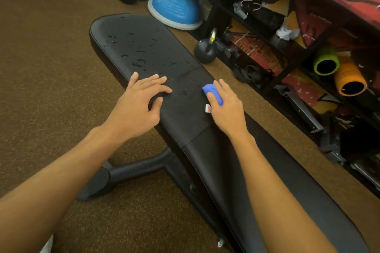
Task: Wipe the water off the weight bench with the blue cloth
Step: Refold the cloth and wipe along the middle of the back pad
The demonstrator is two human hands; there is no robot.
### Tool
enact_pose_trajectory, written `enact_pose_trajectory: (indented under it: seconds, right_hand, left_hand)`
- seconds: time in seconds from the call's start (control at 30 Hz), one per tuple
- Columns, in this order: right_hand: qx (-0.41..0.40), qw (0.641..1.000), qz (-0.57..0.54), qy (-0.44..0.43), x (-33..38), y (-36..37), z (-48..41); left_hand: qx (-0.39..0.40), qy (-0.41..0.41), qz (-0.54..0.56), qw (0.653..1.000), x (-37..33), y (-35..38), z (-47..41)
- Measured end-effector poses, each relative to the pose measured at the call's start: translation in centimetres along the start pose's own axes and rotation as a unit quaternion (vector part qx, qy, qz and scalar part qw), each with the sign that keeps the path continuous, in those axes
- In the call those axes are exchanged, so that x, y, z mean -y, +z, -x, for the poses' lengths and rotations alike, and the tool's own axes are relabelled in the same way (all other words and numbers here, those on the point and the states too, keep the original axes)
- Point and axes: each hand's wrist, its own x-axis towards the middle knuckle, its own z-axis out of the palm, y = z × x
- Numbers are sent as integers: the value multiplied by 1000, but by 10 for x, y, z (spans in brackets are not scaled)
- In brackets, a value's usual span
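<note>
- Brown short-pile carpet floor (51,68) lies under everything, matte and grainy.
- The long black padded vinyl counter (185,125) of the weight bench has its long axis running from the lower right, near the person, to the upper left. Its rounded end points away, and stitched seams cross it.
- A black open shelf unit (287,47) stands along the right, against a red-and-black painted wall.
- The left hand (139,104) rests on the counter's left edge with its fingers (156,80) spread and released, holding nothing.
- The right hand (228,109) lies near the counter's right edge, fingers and thumb clasped over the cloth.
- A smooth blue half-dome balance trainer (176,6) with a grey rim sits on the floor just beyond the counter's far end.
- A round black kettlebell (204,51) stands on the floor to the counter's right.
- Ridged green (326,61) and orange foam rollers (349,80) lie in the shelf, with their hollow ends facing out.
- The soft bunched blue cloth (209,89) sits on the counter by a cross seam, its wad lying diagonally and poking out toward the far end.
- Beaded water drops (139,61) glisten on the far pad, ahead of both hands.
- A small white tag (208,108) shows beside the right thumb.
</note>
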Motion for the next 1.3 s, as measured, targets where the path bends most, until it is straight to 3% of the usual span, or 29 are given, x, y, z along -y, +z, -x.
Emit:
enact_pose_trajectory:
  seconds: [0.07, 0.27, 0.43, 0.57, 0.73, 0.87, 1.0, 1.13, 1.3]
  right_hand:
    - [-6, 1000, 28, 1, 8, 7, 3]
    - [32, 989, 36, -137, 17, 19, 46]
    - [-2, 1000, 15, 9, -16, -3, -14]
    - [61, 993, -26, 98, -17, -16, -60]
    - [65, 993, -64, 73, -37, -27, -53]
    - [95, 986, -81, 111, -61, -42, -45]
    - [114, 982, -59, 142, -44, -22, -90]
    - [113, 988, -38, 97, -17, 4, -130]
    - [95, 990, -91, 58, -28, -3, -111]
  left_hand:
    - [-1, 0, 0, 1000, 0, 1, 0]
    - [-29, 2, -1, 1000, 1, 6, -1]
    - [-18, -1, 3, 1000, 0, 4, -2]
    - [-26, 0, 10, 1000, -2, 5, -2]
    - [-33, -2, 13, 999, -3, 5, -3]
    - [-27, 5, 10, 1000, -2, 5, -1]
    - [-26, 0, 23, 999, -3, 4, -2]
    - [-19, -3, 26, 999, -3, 2, -4]
    - [-14, 2, 24, 1000, -2, 0, -5]
